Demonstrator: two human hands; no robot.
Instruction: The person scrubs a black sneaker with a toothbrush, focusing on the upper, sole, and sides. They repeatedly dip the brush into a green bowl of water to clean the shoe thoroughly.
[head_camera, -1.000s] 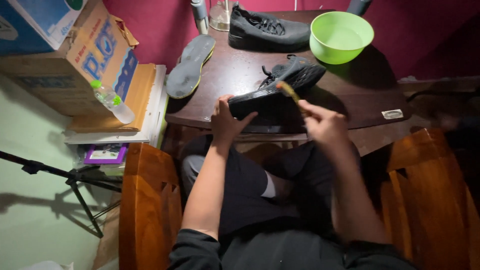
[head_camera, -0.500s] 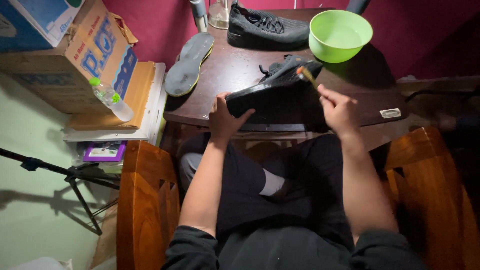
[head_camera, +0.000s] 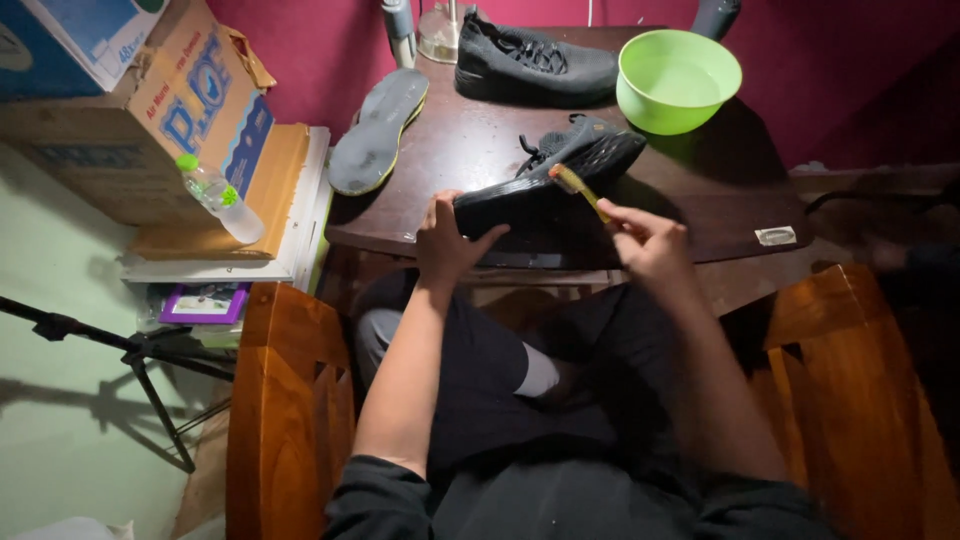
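Head view: left hand (head_camera: 447, 243) clamps black shoe (head_camera: 545, 185), right hand (head_camera: 645, 238) pinches small brush (head_camera: 577, 187) at 12 o'clock; hard scrubbing could slide shoe off counter (head_camera: 450, 150).

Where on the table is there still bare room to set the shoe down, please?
Bare wood lies between the insole and the held shoe, and on the table's right part below the green bowl. The far edge is crowded by the second shoe and bowl.

Cut off by the top edge: grey bottle (head_camera: 400, 25) and glass base (head_camera: 440, 35) at the surface's far side. Hidden under the left hand (head_camera: 445, 245): near end of the black shoe (head_camera: 545, 190).
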